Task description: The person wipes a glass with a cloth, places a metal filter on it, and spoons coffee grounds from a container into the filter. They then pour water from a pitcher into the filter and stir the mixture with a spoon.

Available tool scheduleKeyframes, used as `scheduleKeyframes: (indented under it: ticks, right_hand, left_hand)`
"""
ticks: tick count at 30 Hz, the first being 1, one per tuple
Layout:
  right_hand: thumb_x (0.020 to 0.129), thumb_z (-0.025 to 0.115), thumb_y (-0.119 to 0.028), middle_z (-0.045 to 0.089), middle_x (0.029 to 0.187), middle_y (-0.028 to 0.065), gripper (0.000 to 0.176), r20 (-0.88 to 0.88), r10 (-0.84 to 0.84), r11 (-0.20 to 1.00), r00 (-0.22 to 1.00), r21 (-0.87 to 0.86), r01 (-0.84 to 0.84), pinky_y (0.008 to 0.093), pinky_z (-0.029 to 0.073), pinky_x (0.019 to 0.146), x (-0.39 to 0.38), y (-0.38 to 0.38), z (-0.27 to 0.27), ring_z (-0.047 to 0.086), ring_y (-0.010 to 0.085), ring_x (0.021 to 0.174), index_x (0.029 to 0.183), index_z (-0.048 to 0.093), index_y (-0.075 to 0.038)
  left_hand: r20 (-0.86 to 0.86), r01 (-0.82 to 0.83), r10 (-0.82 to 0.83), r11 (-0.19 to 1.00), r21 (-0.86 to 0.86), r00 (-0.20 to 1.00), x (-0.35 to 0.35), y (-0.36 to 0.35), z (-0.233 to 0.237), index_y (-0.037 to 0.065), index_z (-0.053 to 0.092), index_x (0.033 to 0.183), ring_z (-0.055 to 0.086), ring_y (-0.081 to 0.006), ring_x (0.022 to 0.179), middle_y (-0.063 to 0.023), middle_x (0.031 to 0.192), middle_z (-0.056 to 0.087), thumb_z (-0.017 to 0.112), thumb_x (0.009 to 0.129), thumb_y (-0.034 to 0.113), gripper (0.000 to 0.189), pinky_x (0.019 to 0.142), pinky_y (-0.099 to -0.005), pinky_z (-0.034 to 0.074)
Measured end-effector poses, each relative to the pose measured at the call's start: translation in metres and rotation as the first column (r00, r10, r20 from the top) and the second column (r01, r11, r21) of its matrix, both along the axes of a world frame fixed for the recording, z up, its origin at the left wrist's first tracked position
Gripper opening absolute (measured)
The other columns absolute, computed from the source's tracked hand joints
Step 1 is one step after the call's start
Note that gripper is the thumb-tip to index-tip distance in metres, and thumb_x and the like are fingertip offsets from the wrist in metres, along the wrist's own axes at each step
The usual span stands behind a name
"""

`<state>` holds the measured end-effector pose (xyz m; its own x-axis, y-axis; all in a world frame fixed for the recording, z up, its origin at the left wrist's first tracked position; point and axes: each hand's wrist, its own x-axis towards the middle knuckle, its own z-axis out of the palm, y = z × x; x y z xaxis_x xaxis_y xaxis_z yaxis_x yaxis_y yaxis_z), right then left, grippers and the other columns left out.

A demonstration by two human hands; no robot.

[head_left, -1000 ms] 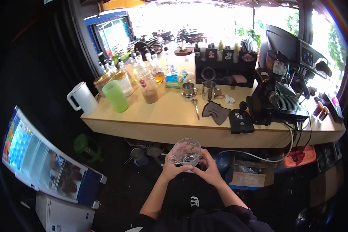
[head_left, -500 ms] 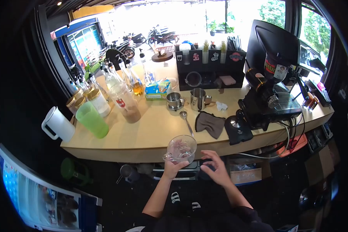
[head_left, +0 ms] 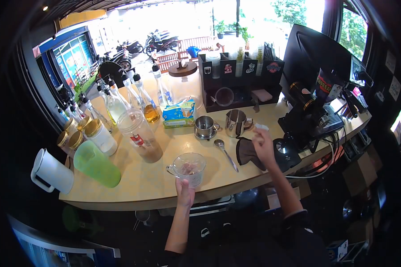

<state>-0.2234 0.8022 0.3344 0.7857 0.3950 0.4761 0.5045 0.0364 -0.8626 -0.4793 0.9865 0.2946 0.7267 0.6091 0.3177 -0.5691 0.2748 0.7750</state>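
Note:
My left hand [head_left: 185, 194] is closed around the lower part of a clear glass cup [head_left: 190, 169] with a side handle, held at the counter's front edge. My right hand [head_left: 264, 147] reaches over the counter, its fingers drawn together at a crumpled white tissue [head_left: 261, 127]; the fingertips partly hide the contact. Beside it stand a steel pitcher [head_left: 234, 123] and a small steel cup [head_left: 205, 127] on a saucer-like base. Below my right hand lies a dark grey cloth [head_left: 247, 152]. A metal spoon [head_left: 226, 155] rests between the cloth and the glass cup.
To the left are a lidded plastic shaker [head_left: 142, 138], a green pitcher [head_left: 98, 164], a white jug [head_left: 53, 172] and gold-lidded jars [head_left: 100, 135]. Pump bottles [head_left: 120, 98] and a wipes pack [head_left: 179, 114] stand behind. A black coffee machine [head_left: 309, 122] occupies the right, near a cup organizer [head_left: 240, 84].
My right hand has moved forward and right, from beside the glass cup to the white tissue. My left hand has carried the glass cup slightly left. The camera view has shifted too.

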Motion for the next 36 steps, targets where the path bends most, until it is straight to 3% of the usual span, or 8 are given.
scheduleKeyframes:
  ticks: [2,3,5,9,18,23,26,36]
  right_hand:
    - [0.081,0.056,0.001,0.056,0.112,0.0164,0.034,0.644,-0.244,0.869,0.726,-0.187,0.457,0.0369,0.05,0.084,0.039,0.005,-0.005,0.06,0.0289,0.097,0.115,0.054,0.002]
    - [0.081,0.056,0.001,0.056,0.112,0.0164,0.034,0.643,-0.238,0.872,0.728,-0.189,0.452,0.0369,0.05,0.084,0.049,0.006,-0.013,0.06,0.0289,0.097,0.115,0.054,0.002]
    - [0.077,0.053,0.001,0.057,0.108,0.0216,0.037,0.546,-0.218,0.659,0.809,-0.529,0.535,0.0423,0.049,0.085,0.072,0.011,-0.018,0.058,0.0364,0.099,0.114,0.056,0.002]
    - [0.074,0.055,0.002,0.061,0.098,0.0181,0.028,0.577,-0.137,0.617,0.805,-0.586,0.525,0.0416,0.05,0.081,0.076,0.008,-0.03,0.061,0.0342,0.094,0.1,0.064,0.001]
    - [0.071,0.057,0.005,0.059,0.091,0.0154,0.021,0.557,-0.149,0.637,0.817,-0.577,0.51,0.0405,0.051,0.079,0.059,0.002,-0.021,0.061,0.033,0.089,0.09,0.066,0.001]
    - [0.071,0.057,0.004,0.059,0.089,0.0151,0.022,0.567,-0.153,0.645,0.81,-0.564,0.517,0.04,0.051,0.079,0.058,0.003,-0.02,0.06,0.0326,0.088,0.091,0.066,0.001]
    - [0.072,0.057,0.004,0.059,0.089,0.0152,0.022,0.573,-0.155,0.648,0.804,-0.556,0.521,0.04,0.05,0.079,0.059,0.002,-0.022,0.06,0.0326,0.088,0.091,0.066,0.001]
    - [0.073,0.052,0.005,0.059,0.088,0.0164,0.024,0.609,-0.162,0.676,0.777,-0.505,0.537,0.041,0.051,0.075,0.06,0.003,-0.026,0.061,0.0339,0.084,0.092,0.066,0.001]
  left_hand:
    - [-0.007,0.034,-0.034,0.999,0.003,0.999,0.008,0.006,-0.007,0.006,0.029,0.141,0.053,-0.0257,0.113,-0.0089,0.132,0.047,0.055,0.081,0.066,0.089,0.096,-0.0394,0.044]
    - [-0.008,0.028,-0.028,1.0,0.001,1.0,0.008,0.005,-0.002,0.006,0.029,0.141,0.053,-0.0257,0.113,-0.0089,0.132,0.047,0.055,0.081,0.066,0.089,0.096,-0.0394,0.044]
    - [-0.01,0.096,-0.096,0.995,0.031,0.995,0.014,0.008,0.013,0.01,0.03,0.142,0.06,-0.025,0.1,-0.0066,0.13,0.048,0.045,0.082,0.073,0.088,0.086,-0.0364,0.048]
    - [0.007,0.1,-0.1,0.991,-0.091,0.995,0.037,0.008,0.023,0.005,0.031,0.141,0.063,-0.0263,0.093,-0.0108,0.124,0.053,0.049,0.082,0.07,0.09,0.078,-0.036,0.051]
    - [0.048,0.256,-0.253,0.964,-0.071,0.966,0.076,0.011,0.036,0.01,0.029,0.142,0.058,-0.0286,0.107,-0.008,0.128,0.049,0.058,0.084,0.058,0.081,0.09,-0.036,0.048]
    - [-0.156,0.13,-0.102,0.975,0.179,0.982,0.086,0.036,0.047,0.001,0.041,0.135,0.057,-0.0238,0.113,-0.0134,0.123,0.056,0.082,0.067,0.009,0.08,0.097,-0.0366,0.047]
    - [-0.298,0.06,0.101,0.871,0.487,0.949,0.084,0.045,0.053,-0.001,0.045,0.131,0.056,-0.0208,0.115,-0.012,0.12,0.059,0.085,0.063,0.009,0.079,0.097,-0.0353,0.047]
    - [-0.4,0.125,0.058,0.9,0.418,0.915,0.073,0.052,0.03,0.0,0.049,0.127,0.057,-0.0185,0.111,-0.0107,0.121,0.059,0.084,0.062,0.004,0.074,0.095,-0.0331,0.049]
